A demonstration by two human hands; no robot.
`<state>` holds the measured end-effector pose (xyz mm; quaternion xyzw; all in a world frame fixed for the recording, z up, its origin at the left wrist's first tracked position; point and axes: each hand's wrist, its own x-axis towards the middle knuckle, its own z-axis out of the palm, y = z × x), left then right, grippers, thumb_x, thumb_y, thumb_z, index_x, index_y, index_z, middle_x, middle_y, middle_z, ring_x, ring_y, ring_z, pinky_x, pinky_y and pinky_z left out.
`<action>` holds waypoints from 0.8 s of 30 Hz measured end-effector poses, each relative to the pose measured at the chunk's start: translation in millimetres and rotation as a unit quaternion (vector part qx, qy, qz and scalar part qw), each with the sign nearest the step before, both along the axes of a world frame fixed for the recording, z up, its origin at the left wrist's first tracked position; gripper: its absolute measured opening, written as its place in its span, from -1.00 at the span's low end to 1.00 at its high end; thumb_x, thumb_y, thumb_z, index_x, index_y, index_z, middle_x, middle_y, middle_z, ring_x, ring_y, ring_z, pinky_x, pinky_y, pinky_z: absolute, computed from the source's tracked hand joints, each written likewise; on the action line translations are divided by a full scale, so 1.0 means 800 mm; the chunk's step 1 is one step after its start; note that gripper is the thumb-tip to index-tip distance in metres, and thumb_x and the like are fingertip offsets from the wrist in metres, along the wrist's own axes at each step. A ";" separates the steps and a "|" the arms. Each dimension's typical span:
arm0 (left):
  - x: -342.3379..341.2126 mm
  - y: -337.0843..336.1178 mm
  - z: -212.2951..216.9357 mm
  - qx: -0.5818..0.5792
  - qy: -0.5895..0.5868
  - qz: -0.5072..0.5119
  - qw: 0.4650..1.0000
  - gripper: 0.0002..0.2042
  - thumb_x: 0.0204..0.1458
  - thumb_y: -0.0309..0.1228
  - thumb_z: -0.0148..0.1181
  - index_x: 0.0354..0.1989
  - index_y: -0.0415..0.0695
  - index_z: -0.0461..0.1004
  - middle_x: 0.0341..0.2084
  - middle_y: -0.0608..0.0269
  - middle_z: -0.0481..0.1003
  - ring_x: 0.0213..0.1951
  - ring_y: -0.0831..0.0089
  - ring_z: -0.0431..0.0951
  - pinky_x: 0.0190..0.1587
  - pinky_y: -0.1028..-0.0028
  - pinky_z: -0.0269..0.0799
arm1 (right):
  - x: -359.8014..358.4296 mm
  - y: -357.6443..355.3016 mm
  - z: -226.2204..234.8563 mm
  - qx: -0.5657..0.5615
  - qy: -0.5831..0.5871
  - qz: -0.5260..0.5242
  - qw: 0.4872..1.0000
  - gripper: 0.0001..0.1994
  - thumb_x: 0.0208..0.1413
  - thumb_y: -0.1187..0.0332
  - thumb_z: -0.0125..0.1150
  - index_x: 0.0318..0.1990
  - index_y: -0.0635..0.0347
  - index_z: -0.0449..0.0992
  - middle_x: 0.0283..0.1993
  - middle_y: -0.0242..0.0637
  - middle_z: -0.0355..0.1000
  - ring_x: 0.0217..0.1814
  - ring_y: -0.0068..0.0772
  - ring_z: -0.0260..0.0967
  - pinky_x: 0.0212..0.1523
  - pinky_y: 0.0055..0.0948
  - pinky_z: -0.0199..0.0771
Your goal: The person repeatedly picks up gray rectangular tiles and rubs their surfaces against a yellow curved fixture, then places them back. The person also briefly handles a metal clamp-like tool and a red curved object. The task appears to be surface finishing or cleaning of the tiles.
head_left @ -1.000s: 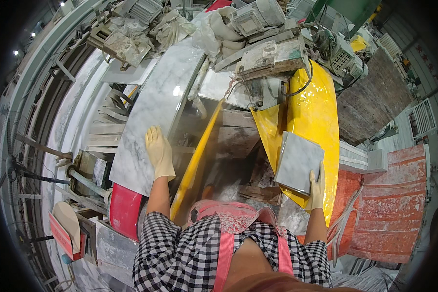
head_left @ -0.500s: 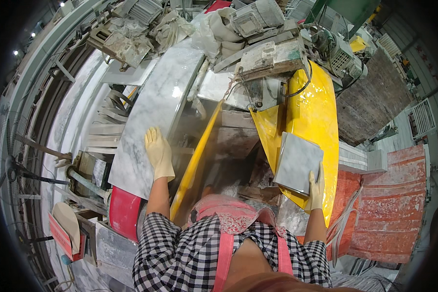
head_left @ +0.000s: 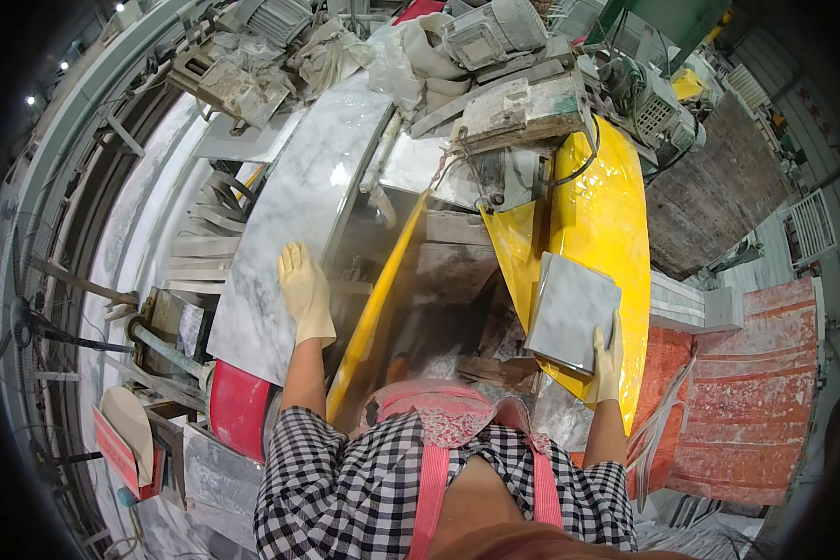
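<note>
My left hand (head_left: 305, 292), in a pale rubber glove, lies flat with fingers spread on a long white-grey marble slab (head_left: 299, 201) that runs away from me on the saw bench. My right hand (head_left: 608, 356), also gloved, grips the near edge of a small square grey marble tile (head_left: 572, 309) and holds it up in front of the yellow saw guard (head_left: 597, 215). The grey saw motor housing (head_left: 518, 107) sits above the guard, between the slab and the tile.
A yellow guide rail (head_left: 378, 303) runs diagonally beside the slab. Cut stone strips (head_left: 201, 257) are stacked at the left, next to a red drum (head_left: 238, 411). Red-orange sacks (head_left: 751, 392) lie at the right. Rags and machine parts (head_left: 336, 47) crowd the far end.
</note>
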<state>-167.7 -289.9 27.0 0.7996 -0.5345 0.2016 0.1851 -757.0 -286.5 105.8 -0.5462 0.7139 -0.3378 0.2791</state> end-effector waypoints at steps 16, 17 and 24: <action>-0.002 0.001 0.008 0.028 0.033 -0.004 0.999 -0.58 0.18 -0.43 0.04 0.20 -0.31 0.46 0.17 -0.08 0.48 0.29 0.02 0.37 0.46 0.13 0.11 | -0.026 -0.005 -0.032 -0.023 0.029 0.009 0.999 -0.32 0.34 0.17 0.17 0.54 0.12 0.10 0.59 -0.08 0.05 0.63 -0.08 -0.05 0.57 -0.21 -0.10; -0.002 0.002 0.008 -0.005 0.014 -0.016 1.000 -0.58 0.17 -0.42 0.04 0.19 -0.31 0.47 0.17 -0.08 0.48 0.29 0.02 0.37 0.46 0.14 0.10 | -0.027 -0.005 -0.031 -0.018 0.044 0.021 0.999 -0.32 0.34 0.17 0.17 0.54 0.12 0.10 0.59 -0.09 0.04 0.63 -0.09 -0.05 0.57 -0.21 -0.09; 0.021 0.006 0.008 -0.017 0.018 -0.068 0.997 -0.58 0.06 -0.40 0.18 0.12 -0.27 0.50 0.11 -0.09 0.49 0.21 0.01 0.42 0.32 0.13 0.26 | -0.020 -0.008 -0.025 -0.019 0.070 0.031 0.997 -0.38 0.38 0.26 0.10 0.52 0.21 0.12 0.61 -0.10 0.01 0.65 -0.14 -0.08 0.59 -0.21 -0.15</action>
